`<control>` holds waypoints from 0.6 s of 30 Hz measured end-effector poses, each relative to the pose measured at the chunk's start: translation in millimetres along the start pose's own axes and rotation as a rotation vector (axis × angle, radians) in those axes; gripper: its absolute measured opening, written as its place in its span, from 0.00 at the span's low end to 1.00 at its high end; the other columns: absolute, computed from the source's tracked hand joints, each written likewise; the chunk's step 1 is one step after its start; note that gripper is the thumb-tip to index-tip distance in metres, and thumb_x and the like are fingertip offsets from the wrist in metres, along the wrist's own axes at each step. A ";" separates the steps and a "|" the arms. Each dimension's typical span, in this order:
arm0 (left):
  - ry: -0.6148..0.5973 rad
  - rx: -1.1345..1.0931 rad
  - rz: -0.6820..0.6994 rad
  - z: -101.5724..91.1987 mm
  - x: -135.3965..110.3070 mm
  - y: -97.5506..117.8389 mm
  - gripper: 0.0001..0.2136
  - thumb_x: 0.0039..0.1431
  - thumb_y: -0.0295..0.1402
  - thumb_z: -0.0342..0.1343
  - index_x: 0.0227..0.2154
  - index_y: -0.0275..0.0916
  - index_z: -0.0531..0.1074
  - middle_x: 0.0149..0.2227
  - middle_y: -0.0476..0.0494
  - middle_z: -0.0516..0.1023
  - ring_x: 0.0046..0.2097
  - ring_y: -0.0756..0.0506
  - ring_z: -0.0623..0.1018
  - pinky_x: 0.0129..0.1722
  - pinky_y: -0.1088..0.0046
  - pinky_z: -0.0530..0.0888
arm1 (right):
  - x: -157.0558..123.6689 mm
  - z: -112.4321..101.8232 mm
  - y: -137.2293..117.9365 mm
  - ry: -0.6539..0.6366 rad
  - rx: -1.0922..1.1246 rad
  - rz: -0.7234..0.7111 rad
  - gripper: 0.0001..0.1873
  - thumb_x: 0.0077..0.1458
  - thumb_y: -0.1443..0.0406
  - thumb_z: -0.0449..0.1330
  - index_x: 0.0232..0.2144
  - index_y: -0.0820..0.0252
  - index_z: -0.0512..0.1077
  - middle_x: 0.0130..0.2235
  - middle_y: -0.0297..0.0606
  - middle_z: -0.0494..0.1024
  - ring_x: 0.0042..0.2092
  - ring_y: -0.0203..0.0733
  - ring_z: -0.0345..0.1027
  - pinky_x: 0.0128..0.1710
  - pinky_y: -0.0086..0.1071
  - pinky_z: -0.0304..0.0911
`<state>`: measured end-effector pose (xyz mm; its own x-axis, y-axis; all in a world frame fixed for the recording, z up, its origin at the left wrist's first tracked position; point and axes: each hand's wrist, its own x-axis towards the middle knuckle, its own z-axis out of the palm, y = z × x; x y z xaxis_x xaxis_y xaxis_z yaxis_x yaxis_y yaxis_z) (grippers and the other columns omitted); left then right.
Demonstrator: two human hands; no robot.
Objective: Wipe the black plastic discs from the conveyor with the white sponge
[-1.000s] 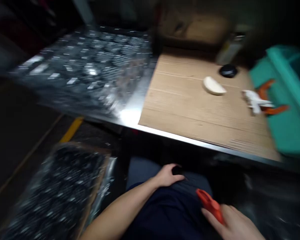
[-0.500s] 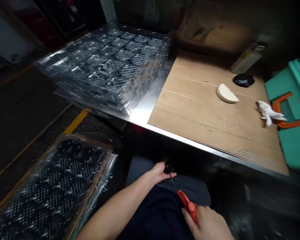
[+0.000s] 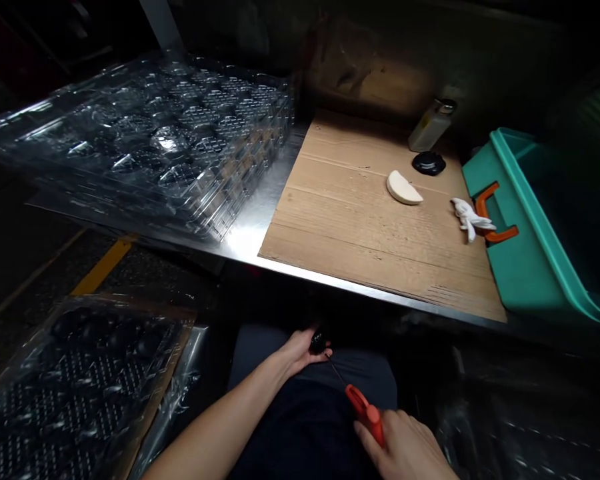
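Over my lap, my left hand (image 3: 296,353) is closed on a small round black part (image 3: 319,341) that has a row of small light marks or holes on its face. My right hand (image 3: 409,445) is wrapped round the handle of a red-handled tool (image 3: 364,410) with a thin dark shaft. The shaft points up and left, its tip close beside the black part and the left fingertips. Whether the tip touches the part I cannot tell.
Clear plastic trays (image 3: 220,193) are stacked on the metal table's left. Cardboard (image 3: 330,220) bears a cream half-disc (image 3: 403,189), a black piece (image 3: 429,163), a bottle (image 3: 430,127) and a white cloth (image 3: 471,219). A teal bin (image 3: 525,267) stands right; a tray of black parts (image 3: 95,373) lies lower left.
The view has swung to the right, so the table and bin sit further left. The black part's marked face shows more clearly; both hands keep their holds.
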<state>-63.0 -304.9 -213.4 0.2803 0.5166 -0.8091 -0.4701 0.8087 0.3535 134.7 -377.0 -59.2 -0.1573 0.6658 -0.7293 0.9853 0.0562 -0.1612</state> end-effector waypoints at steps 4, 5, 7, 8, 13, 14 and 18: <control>-0.091 0.252 0.258 2.9 -11.7 -3.1 0.27 0.45 0.40 0.70 0.48 0.37 0.72 0.42 0.38 0.77 0.41 0.43 0.78 0.42 0.65 0.76 | -2.7 -16.9 8.1 0.012 0.081 0.088 0.25 0.63 0.48 0.45 0.26 0.57 0.69 0.32 0.44 0.78 0.35 0.50 0.73 0.34 0.35 0.57; -0.111 0.349 0.340 3.4 -13.7 -4.4 0.28 0.43 0.38 0.71 0.49 0.37 0.72 0.44 0.38 0.77 0.44 0.43 0.77 0.45 0.65 0.75 | -2.4 -21.5 9.1 0.022 0.108 0.097 0.25 0.62 0.48 0.45 0.25 0.57 0.68 0.31 0.43 0.77 0.34 0.49 0.72 0.33 0.34 0.56; -0.145 0.509 0.453 4.1 -15.9 -7.3 0.30 0.42 0.36 0.71 0.50 0.37 0.72 0.46 0.38 0.77 0.48 0.41 0.76 0.51 0.65 0.71 | -1.0 -28.5 10.3 0.035 0.149 0.087 0.25 0.62 0.48 0.46 0.24 0.57 0.66 0.29 0.41 0.77 0.33 0.47 0.71 0.32 0.33 0.55; -0.152 0.548 0.466 4.4 -16.2 -8.6 0.30 0.42 0.36 0.71 0.51 0.38 0.72 0.47 0.38 0.77 0.49 0.41 0.76 0.53 0.64 0.70 | -0.1 -30.6 10.9 0.037 0.161 0.080 0.24 0.62 0.48 0.47 0.23 0.56 0.66 0.29 0.41 0.76 0.32 0.46 0.70 0.31 0.33 0.54; -0.138 0.579 0.447 5.8 -14.6 -11.3 0.29 0.42 0.36 0.71 0.50 0.37 0.74 0.44 0.39 0.78 0.47 0.40 0.76 0.51 0.65 0.71 | 1.1 -26.2 16.1 0.025 0.197 0.093 0.23 0.62 0.49 0.47 0.25 0.57 0.67 0.31 0.41 0.77 0.34 0.46 0.71 0.32 0.33 0.55; -0.122 0.571 0.441 6.0 -13.8 -10.9 0.29 0.42 0.37 0.71 0.49 0.37 0.74 0.43 0.39 0.79 0.46 0.40 0.76 0.49 0.66 0.72 | 0.4 -23.0 16.7 0.020 0.194 0.104 0.23 0.61 0.48 0.48 0.26 0.57 0.68 0.32 0.42 0.77 0.35 0.47 0.72 0.33 0.33 0.56; -0.022 0.429 0.324 7.2 -8.7 -8.8 0.28 0.48 0.44 0.66 0.50 0.37 0.72 0.40 0.39 0.78 0.40 0.42 0.78 0.39 0.67 0.76 | -2.2 -5.9 11.4 0.008 0.140 0.084 0.23 0.62 0.49 0.47 0.29 0.58 0.71 0.33 0.45 0.78 0.38 0.51 0.74 0.36 0.35 0.59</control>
<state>-55.2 -314.5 -206.0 0.1972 0.7607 -0.6184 -0.1529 0.6469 0.7471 146.7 -373.5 -55.6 -0.0740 0.6700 -0.7386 0.9760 -0.1034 -0.1916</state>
